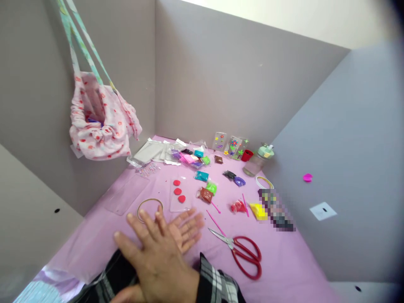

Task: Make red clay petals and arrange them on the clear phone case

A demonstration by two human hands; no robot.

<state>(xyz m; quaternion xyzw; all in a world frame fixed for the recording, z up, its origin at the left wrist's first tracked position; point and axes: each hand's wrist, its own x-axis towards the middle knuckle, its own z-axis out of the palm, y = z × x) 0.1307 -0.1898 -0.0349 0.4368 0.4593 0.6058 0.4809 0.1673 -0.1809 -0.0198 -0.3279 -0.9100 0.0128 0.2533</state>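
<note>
My right hand [162,256] lies palm down across my left hand [184,231], its fingers spread. Palm up underneath, my left hand has its fingers stretched out. Whether anything sits between the palms is hidden. Just beyond my fingertips is a thin gold-coloured ring [150,199]. Behind it a clear flat plastic piece [173,206] carries three flat red discs, the nearest one a teardrop-like red piece [182,199]. To the right of my hands lie red-handled scissors [248,256], blades partly apart, and a thin pink stick [216,223].
Clay-like packets, brown [206,195], red [237,206] and yellow [259,211], lie on the pink cloth [284,261]. A lidded jar [254,164] and flower-decorated clear panels [233,145] stand at the back. A fabric bag [104,139] hangs at left. Grey walls enclose the surface.
</note>
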